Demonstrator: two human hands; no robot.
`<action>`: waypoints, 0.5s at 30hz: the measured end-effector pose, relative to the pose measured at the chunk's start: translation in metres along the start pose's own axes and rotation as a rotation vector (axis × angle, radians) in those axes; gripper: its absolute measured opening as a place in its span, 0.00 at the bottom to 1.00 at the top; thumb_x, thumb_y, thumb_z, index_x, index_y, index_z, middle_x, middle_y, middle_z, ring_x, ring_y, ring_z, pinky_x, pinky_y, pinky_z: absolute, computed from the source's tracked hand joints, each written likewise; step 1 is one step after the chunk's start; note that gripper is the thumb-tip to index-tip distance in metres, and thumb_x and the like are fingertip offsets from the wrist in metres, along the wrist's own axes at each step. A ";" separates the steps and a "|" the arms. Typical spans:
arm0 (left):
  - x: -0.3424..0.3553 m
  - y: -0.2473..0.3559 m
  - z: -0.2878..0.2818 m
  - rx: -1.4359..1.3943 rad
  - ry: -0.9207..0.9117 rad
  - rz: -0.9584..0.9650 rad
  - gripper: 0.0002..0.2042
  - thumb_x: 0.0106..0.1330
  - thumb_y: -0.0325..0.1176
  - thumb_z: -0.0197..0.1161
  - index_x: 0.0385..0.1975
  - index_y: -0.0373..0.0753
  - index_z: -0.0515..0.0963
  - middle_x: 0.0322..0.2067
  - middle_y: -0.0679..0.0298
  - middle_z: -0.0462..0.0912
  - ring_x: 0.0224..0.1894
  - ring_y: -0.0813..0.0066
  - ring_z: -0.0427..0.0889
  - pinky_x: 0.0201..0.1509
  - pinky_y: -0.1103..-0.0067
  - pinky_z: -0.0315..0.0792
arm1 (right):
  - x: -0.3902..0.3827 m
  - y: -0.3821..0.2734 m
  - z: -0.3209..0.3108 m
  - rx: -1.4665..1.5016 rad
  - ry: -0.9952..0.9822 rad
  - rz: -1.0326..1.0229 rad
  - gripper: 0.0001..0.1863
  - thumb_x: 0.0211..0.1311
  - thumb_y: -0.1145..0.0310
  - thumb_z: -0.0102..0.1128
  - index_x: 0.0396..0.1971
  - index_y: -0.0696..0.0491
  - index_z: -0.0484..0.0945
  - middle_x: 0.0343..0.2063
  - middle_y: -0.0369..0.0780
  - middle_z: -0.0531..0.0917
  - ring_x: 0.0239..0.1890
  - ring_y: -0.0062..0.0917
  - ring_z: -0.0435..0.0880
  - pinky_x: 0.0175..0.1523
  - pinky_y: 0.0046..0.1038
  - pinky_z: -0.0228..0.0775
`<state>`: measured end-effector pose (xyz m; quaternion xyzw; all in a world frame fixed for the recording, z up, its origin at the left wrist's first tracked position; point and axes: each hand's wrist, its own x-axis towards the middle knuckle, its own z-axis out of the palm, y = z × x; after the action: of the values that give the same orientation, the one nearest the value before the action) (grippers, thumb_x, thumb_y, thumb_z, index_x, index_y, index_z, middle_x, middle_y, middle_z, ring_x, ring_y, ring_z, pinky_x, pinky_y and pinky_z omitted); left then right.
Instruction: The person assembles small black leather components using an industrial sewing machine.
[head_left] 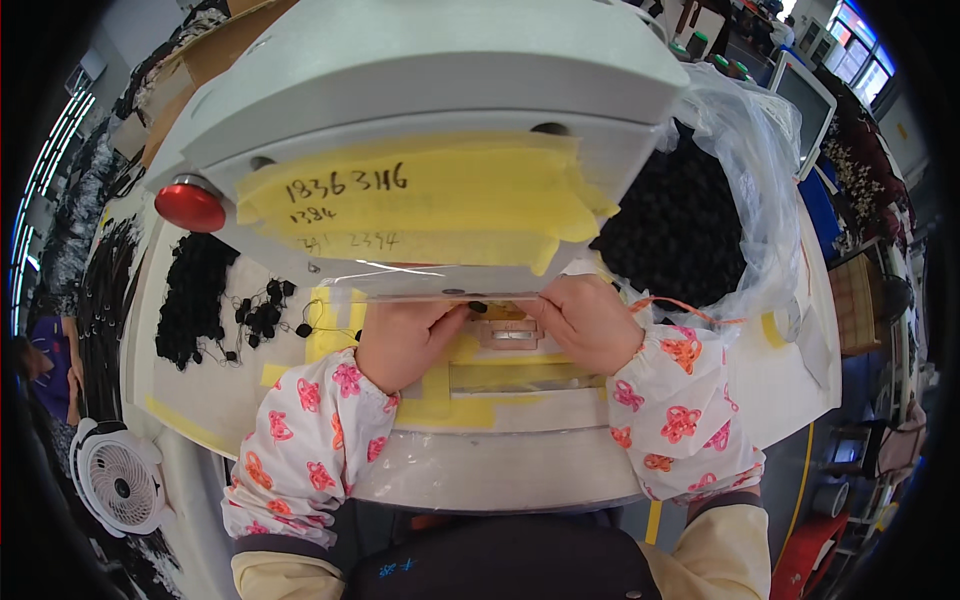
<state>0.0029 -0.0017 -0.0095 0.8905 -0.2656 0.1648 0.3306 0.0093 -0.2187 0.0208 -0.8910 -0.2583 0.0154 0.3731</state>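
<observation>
Both hands are under the front of a large light-grey machine head (430,90). My left hand (405,340) has its thumb and finger closed on a small black fuzzy piece (477,307). Opposite it, my right hand (590,320) is closed, fingertips pinched at the right of a small metal plate (512,335) set in the work surface; what it holds, if anything, is hidden. The machine's lower edge covers part of both hands' fingers. Several small black fuzzy pieces on thin threads (264,312) lie left of my left hand, next to a denser black pile (192,300).
A clear plastic bag (765,170) full of black pieces (690,220) stands at the right, an orange cord (680,308) before it. A red button (190,204) juts from the machine's left. Yellow tape (470,412) covers parts of the table. A white fan (118,480) is at lower left.
</observation>
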 end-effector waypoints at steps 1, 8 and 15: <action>-0.001 0.001 0.000 0.003 -0.012 0.006 0.09 0.52 0.29 0.62 0.34 0.43 0.80 0.27 0.62 0.81 0.25 0.65 0.79 0.28 0.74 0.72 | -0.001 0.001 0.000 0.009 0.009 0.006 0.15 0.63 0.59 0.51 0.37 0.57 0.74 0.17 0.46 0.78 0.23 0.38 0.80 0.27 0.36 0.68; -0.001 0.008 -0.007 0.022 -0.128 -0.185 0.06 0.58 0.32 0.61 0.32 0.41 0.82 0.21 0.59 0.80 0.21 0.63 0.78 0.26 0.74 0.71 | -0.005 0.003 0.006 -0.002 0.031 0.010 0.11 0.59 0.60 0.54 0.34 0.53 0.73 0.23 0.46 0.79 0.26 0.43 0.78 0.31 0.40 0.67; 0.001 0.008 0.000 0.078 -0.072 -0.076 0.07 0.56 0.30 0.63 0.34 0.41 0.81 0.20 0.59 0.79 0.17 0.63 0.77 0.21 0.75 0.70 | -0.003 -0.003 0.015 -0.116 0.038 0.112 0.10 0.58 0.61 0.55 0.28 0.51 0.76 0.19 0.44 0.79 0.25 0.39 0.79 0.30 0.38 0.69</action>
<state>-0.0012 -0.0068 -0.0051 0.9174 -0.2368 0.1304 0.2920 0.0016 -0.2082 0.0112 -0.9243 -0.2013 0.0044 0.3242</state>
